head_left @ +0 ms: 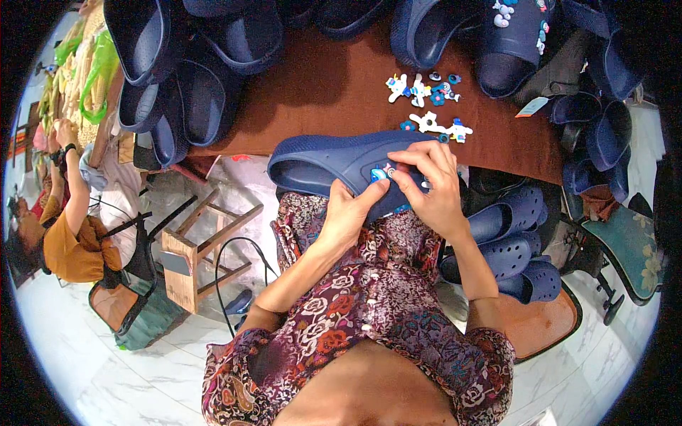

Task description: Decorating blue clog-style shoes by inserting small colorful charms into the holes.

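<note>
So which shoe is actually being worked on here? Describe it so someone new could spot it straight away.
Start at the brown table, ringed with piles of navy clogs. At its near edge, one navy clog lies sideways over the person's lap, held by the left hand and right hand. Unlike the stacked ones, it is alone in the hands, with a small blue-and-white charm under the fingers.

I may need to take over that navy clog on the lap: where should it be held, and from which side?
Grip the navy clog at its open heel end, from the person's left. That end juts free, with a rim to pinch, while both hands, left hand and right hand, cover the toe.
</note>
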`<action>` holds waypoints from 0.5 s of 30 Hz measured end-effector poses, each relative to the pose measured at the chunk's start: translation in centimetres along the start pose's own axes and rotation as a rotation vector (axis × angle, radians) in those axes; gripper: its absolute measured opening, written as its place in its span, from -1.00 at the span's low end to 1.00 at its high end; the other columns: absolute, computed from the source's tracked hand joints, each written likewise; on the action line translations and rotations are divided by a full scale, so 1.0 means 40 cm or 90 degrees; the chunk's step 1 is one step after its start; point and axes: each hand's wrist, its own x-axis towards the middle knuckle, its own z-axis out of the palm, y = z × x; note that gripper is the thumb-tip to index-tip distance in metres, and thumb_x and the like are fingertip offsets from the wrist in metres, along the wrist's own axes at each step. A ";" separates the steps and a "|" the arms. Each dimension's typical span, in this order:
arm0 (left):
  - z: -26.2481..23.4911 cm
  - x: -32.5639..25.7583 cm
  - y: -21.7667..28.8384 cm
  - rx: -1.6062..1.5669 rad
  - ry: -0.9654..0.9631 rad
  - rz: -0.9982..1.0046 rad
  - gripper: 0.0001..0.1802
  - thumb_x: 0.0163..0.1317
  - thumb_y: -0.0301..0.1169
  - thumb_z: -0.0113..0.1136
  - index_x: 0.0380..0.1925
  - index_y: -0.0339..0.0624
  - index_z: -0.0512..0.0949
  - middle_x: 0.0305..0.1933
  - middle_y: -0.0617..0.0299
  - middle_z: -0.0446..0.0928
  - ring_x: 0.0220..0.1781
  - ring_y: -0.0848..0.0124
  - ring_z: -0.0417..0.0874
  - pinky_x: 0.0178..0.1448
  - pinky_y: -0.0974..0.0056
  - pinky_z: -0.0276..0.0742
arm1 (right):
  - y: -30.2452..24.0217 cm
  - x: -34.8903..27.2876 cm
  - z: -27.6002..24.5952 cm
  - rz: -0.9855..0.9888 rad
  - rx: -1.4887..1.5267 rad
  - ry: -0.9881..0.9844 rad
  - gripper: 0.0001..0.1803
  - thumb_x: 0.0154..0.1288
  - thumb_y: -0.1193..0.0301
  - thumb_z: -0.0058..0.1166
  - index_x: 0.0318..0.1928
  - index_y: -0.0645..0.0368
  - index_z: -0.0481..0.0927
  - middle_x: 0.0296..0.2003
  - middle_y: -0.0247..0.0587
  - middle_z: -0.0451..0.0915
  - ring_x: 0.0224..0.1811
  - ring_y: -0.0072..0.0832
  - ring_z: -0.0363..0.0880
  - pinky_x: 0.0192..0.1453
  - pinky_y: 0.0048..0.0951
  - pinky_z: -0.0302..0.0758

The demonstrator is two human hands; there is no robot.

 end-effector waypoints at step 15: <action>0.001 -0.002 0.005 0.021 -0.049 0.012 -0.68 0.27 -0.55 0.12 0.03 -0.37 0.48 0.00 0.15 0.59 0.00 0.47 0.59 0.16 0.32 0.49 | 0.000 0.047 -0.014 0.049 0.017 -0.111 -0.87 0.00 0.35 0.28 -0.38 0.04 0.66 -0.38 -0.36 0.47 -0.17 -0.35 0.40 -0.01 -0.31 0.26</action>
